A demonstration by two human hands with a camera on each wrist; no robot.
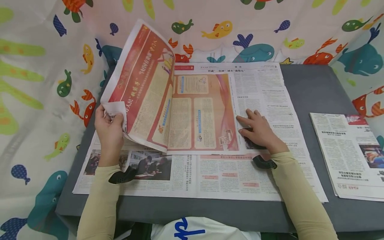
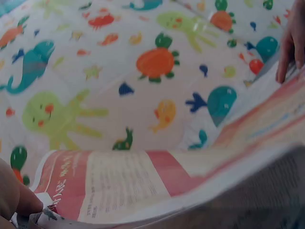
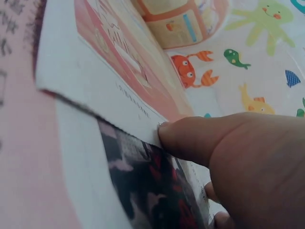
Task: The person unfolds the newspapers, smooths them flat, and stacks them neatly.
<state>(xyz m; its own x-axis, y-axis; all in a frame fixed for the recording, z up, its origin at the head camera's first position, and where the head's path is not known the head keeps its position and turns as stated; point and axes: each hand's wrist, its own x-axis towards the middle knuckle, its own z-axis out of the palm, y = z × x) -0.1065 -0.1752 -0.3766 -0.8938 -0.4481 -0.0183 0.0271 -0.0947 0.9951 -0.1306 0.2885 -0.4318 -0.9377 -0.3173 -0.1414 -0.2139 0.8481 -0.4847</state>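
A newspaper sheet with a red and orange layout (image 1: 204,133) lies folded over a larger spread newspaper (image 1: 228,190). In the head view its left page (image 1: 144,90) stands raised and tilted, and my left hand (image 1: 110,135) pinches that page's lower left edge between thumb and fingers. A small white corner (image 1: 116,108) is bent over at the thumb. My right hand (image 1: 258,130) rests with fingers spread at the sheet's right edge. In the right wrist view the thumb (image 3: 190,138) touches the sheet's margin, beside a dark photo (image 3: 147,181) on the newspaper underneath.
A stack of folded newspapers (image 1: 348,160) lies at the right on the grey table (image 1: 312,86). A curtain (image 1: 201,30) printed with sea animals hangs behind and at both sides. Black wrist straps (image 1: 123,176) sit on both sleeves.
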